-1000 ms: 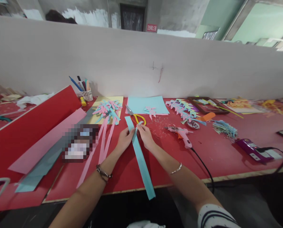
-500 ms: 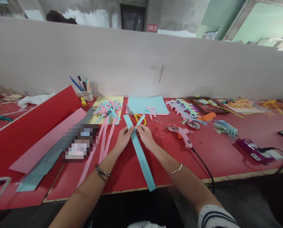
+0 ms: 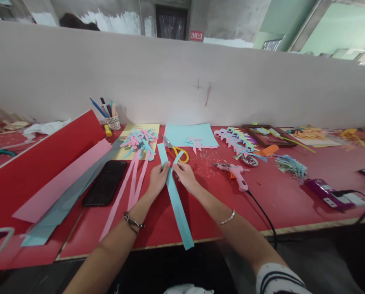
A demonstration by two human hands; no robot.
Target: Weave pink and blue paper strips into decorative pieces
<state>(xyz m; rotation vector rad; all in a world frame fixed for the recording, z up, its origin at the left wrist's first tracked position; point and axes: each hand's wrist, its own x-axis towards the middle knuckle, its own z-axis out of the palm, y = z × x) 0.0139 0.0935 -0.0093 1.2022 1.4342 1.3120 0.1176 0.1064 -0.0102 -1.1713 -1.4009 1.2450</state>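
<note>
My left hand [image 3: 159, 178] pinches a long light-blue paper strip [image 3: 178, 208] near its upper end. The strip slants down past the table's front edge. My right hand [image 3: 185, 176] is closed with its fingertips on a narrower light-blue piece [image 3: 178, 157], which crosses the long strip between my hands. Whether the two pieces are joined is hidden by my fingers. Just beyond my hands lie scissors [image 3: 182, 154] with yellow and orange handles. A small pink-and-blue folded paper piece [image 3: 195, 143] rests on a blue sheet [image 3: 188, 131] behind them.
To the left are a black phone [image 3: 105, 183], pink strips [image 3: 116, 208], a pile of folded paper [image 3: 142, 141] and a pen cup [image 3: 112, 121]. On the right lie a pink glue gun [image 3: 233, 171], its cord, a folded-paper chain [image 3: 235, 139] and a purple power box [image 3: 326, 194].
The long strip's lower end has swung left, and its top has risen slightly. The crossing piece and my fingertips have shifted a little left. The phone's pixelated area now shows a dark screen.
</note>
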